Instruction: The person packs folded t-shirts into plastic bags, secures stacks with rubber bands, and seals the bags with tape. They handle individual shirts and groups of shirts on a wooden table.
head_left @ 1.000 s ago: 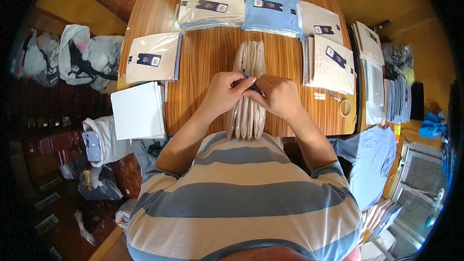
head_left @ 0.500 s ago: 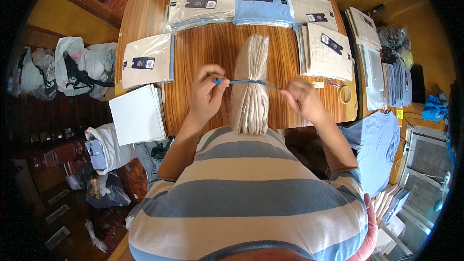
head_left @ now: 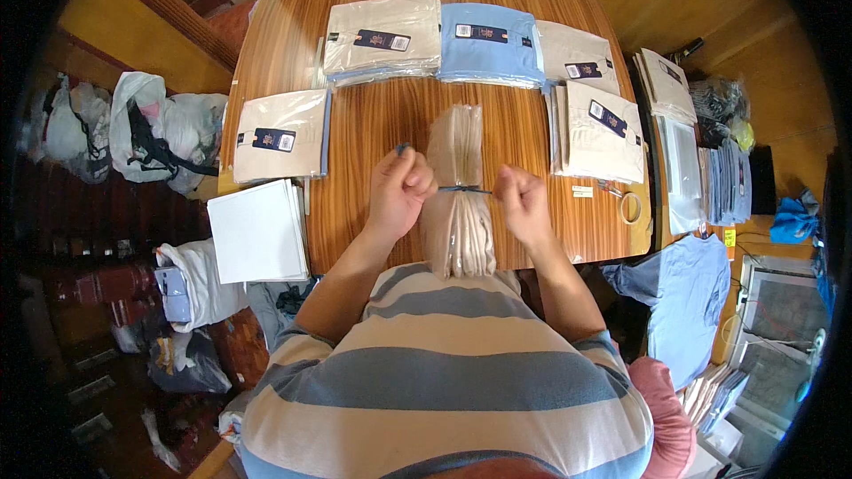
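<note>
My striped shirt fills the lower part of the view, and my forearms reach up from it over the near edge of the wooden bench (head_left: 373, 133). My left hand (head_left: 399, 188) is curled into a fist, its grip pinched on one end of a thin blue band (head_left: 463, 189); my right hand (head_left: 524, 200) is fisted the same way on the other end. The band runs taut between my fists, across the middle of a bundle of cream packets (head_left: 460, 195), cinching it at the waist. The bundle lies lengthwise on the bench, its near end at the bench edge.

Left of my arm sits a stack of white sheets (head_left: 257, 231). A tape roll (head_left: 630, 207) lies to the right. Further off, bagged folded shirts line the bench: a cream one (head_left: 277, 133) at left, a light blue one (head_left: 488, 44) at the far side.
</note>
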`<move>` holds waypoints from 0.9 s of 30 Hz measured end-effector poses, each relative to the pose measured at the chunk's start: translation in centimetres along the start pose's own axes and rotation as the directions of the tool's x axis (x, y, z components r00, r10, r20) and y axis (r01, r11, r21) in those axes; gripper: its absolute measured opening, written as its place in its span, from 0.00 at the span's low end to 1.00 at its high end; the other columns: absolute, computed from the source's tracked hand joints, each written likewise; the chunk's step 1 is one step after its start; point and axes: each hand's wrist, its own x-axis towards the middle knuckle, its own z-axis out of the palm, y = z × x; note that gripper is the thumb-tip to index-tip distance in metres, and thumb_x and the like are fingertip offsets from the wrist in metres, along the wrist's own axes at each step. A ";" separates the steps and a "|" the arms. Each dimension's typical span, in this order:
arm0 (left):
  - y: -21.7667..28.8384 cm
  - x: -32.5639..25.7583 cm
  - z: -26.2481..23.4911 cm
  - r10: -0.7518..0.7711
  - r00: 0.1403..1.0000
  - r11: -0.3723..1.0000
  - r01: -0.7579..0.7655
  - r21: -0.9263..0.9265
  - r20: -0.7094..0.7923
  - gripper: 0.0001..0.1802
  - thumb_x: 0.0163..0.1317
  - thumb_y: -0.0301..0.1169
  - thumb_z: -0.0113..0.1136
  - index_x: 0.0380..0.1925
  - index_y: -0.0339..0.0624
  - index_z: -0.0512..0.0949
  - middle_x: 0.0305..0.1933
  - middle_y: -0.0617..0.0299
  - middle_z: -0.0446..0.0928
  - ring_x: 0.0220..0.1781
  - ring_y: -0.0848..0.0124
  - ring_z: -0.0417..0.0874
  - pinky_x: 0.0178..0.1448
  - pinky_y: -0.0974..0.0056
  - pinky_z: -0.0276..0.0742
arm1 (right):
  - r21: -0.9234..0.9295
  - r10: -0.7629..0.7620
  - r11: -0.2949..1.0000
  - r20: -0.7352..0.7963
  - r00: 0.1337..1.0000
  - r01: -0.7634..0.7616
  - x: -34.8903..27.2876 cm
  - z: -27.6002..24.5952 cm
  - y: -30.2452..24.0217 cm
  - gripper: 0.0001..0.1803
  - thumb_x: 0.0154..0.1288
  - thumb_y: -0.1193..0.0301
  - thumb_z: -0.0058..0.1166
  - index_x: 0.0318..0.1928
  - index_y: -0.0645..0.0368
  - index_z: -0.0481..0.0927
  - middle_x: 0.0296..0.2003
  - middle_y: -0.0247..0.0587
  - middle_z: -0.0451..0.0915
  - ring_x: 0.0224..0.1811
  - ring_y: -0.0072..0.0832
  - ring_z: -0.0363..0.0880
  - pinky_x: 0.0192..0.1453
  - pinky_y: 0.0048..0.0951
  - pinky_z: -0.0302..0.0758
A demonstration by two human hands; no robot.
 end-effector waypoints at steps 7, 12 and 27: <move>3.5 0.4 3.2 0.102 0.782 0.418 -0.595 0.686 0.616 0.14 0.64 0.26 0.70 0.42 0.42 0.72 0.44 0.57 0.77 0.41 0.68 0.79 0.42 0.66 0.75 | -0.676 -0.086 0.634 0.422 0.902 0.377 1.2 1.4 -5.3 0.16 0.55 0.67 0.71 0.44 0.56 0.85 0.32 0.49 0.87 0.33 0.50 0.88 0.37 0.47 0.85; 4.1 -1.0 3.1 0.060 0.711 0.227 -0.693 0.684 0.701 0.16 0.68 0.26 0.66 0.50 0.40 0.71 0.53 0.52 0.76 0.49 0.56 0.83 0.45 0.60 0.83 | -0.523 -0.142 0.803 0.298 0.944 0.286 0.7 3.1 -4.4 0.15 0.53 0.70 0.72 0.42 0.58 0.87 0.31 0.51 0.86 0.33 0.52 0.87 0.37 0.47 0.84; 6.7 0.0 3.1 0.059 0.816 -0.045 -0.573 0.818 0.575 0.16 0.64 0.34 0.71 0.50 0.41 0.84 0.47 0.54 0.86 0.48 0.52 0.86 0.54 0.51 0.82 | -0.295 -0.113 0.942 0.181 0.977 0.163 1.1 3.1 -4.3 0.09 0.69 0.72 0.67 0.44 0.65 0.88 0.35 0.54 0.88 0.32 0.40 0.90 0.35 0.34 0.83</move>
